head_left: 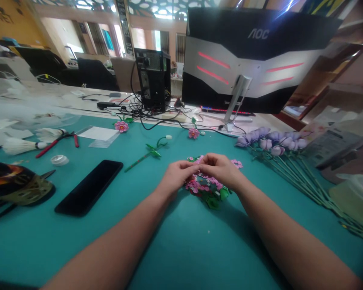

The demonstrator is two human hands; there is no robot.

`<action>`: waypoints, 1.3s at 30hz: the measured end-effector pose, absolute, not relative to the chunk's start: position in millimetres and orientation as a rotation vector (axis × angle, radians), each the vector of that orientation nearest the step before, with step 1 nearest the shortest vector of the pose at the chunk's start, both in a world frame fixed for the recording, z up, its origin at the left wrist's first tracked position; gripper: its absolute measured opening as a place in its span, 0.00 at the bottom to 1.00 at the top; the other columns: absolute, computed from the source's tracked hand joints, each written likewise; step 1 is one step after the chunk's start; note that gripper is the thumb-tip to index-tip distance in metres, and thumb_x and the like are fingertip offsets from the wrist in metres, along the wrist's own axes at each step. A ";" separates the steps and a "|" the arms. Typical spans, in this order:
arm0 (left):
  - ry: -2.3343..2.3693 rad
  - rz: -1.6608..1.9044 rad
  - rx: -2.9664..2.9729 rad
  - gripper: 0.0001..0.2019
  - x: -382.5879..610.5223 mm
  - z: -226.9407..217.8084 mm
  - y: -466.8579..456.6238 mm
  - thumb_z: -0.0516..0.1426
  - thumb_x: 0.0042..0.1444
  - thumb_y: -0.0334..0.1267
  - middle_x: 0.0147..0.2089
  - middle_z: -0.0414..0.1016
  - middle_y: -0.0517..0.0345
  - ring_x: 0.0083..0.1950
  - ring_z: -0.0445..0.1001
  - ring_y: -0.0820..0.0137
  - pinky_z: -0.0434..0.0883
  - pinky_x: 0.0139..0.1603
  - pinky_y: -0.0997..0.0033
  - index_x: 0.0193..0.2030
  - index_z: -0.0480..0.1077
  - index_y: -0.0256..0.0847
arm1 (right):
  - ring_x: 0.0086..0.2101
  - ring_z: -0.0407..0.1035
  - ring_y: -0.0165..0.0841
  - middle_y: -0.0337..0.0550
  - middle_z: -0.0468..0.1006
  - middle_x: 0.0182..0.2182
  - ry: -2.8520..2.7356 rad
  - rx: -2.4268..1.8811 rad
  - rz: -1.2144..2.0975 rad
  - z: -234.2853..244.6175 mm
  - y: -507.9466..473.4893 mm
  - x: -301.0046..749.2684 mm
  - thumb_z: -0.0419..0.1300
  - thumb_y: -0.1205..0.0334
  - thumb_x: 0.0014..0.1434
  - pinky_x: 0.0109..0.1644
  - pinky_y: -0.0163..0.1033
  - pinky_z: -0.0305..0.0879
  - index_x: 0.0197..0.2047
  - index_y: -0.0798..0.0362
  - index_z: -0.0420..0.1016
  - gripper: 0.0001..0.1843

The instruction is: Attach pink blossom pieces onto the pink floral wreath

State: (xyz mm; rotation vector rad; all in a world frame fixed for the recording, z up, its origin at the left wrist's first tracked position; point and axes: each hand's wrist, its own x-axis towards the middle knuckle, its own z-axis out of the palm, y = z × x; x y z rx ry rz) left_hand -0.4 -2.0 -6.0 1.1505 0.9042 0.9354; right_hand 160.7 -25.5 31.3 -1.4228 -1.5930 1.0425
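My left hand [177, 177] and my right hand [220, 169] meet over a small heap of pink flower pieces with green leaves [206, 189] on the teal mat [181, 241]. Fingertips of both hands are pinched together on the pink pieces at the top of the heap. A single green stem with a white bud [151, 151] lies just left of my hands. Two finished pink flowers [121, 126] [194, 133] lie farther back on the mat.
A black phone [90, 186] lies at the left, with red-handled pliers [57, 143], a roll of tape [59, 160] and a shuttlecock [19, 146]. A bunch of purple flowers with long green stems [278, 147] lies at the right. A monitor [254, 60] and a computer case [153, 78] stand behind.
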 end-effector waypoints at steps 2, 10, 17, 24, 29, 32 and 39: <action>0.917 0.951 1.135 0.17 -0.8 -4.9 -1.4 0.67 0.40 0.46 0.27 0.74 0.54 0.24 0.64 0.76 0.60 0.25 0.74 0.32 0.76 0.33 | 0.23 0.63 0.26 0.36 0.71 0.22 -1.627 -1.435 0.985 30.5 -23.8 164.9 0.62 0.55 0.50 0.27 0.32 0.58 0.29 0.56 0.72 0.12; 0.961 1.061 1.090 0.13 -4.2 -5.5 4.1 0.65 0.45 0.44 0.28 0.74 0.54 0.23 0.64 0.78 0.61 0.25 0.76 0.30 0.73 0.35 | 0.31 0.69 0.31 0.40 0.78 0.30 -1.824 -1.643 0.522 20.7 -10.3 194.3 0.56 0.58 0.57 0.34 0.35 0.61 0.36 0.52 0.78 0.11; 0.968 1.079 1.074 0.14 -3.7 -8.4 5.8 0.65 0.45 0.45 0.26 0.73 0.58 0.23 0.64 0.78 0.62 0.25 0.77 0.30 0.72 0.36 | 0.36 0.70 0.33 0.42 0.79 0.36 -2.062 -1.938 0.192 15.4 -6.4 207.4 0.55 0.61 0.58 0.36 0.35 0.58 0.37 0.51 0.79 0.10; 0.990 1.080 1.034 0.13 -4.2 -2.1 3.5 0.64 0.46 0.44 0.27 0.73 0.58 0.22 0.64 0.79 0.62 0.25 0.77 0.30 0.71 0.36 | 0.41 0.70 0.35 0.44 0.78 0.41 -2.118 -2.030 0.062 5.6 -0.8 216.5 0.51 0.60 0.61 0.40 0.35 0.59 0.40 0.49 0.79 0.14; 0.980 1.082 1.035 0.13 -4.9 -3.8 4.6 0.64 0.46 0.44 0.28 0.73 0.58 0.23 0.65 0.79 0.63 0.25 0.77 0.31 0.71 0.36 | 0.42 0.70 0.35 0.44 0.78 0.41 -2.141 -1.985 0.093 5.2 -3.4 209.6 0.52 0.64 0.60 0.42 0.35 0.59 0.42 0.49 0.79 0.14; 0.971 1.086 1.033 0.13 -4.9 -6.0 5.6 0.64 0.46 0.44 0.27 0.73 0.59 0.22 0.65 0.79 0.63 0.25 0.77 0.31 0.71 0.36 | 0.41 0.70 0.32 0.42 0.77 0.40 -2.204 -1.855 0.220 6.7 -8.0 196.8 0.54 0.68 0.58 0.44 0.33 0.60 0.41 0.49 0.79 0.13; 0.956 1.092 1.012 0.13 -4.8 -4.4 4.1 0.65 0.45 0.44 0.26 0.73 0.60 0.22 0.64 0.79 0.62 0.25 0.77 0.30 0.71 0.37 | 0.40 0.67 0.33 0.45 0.76 0.38 -2.346 -1.708 0.275 -0.6 -14.0 171.6 0.56 0.69 0.58 0.45 0.35 0.59 0.39 0.52 0.79 0.11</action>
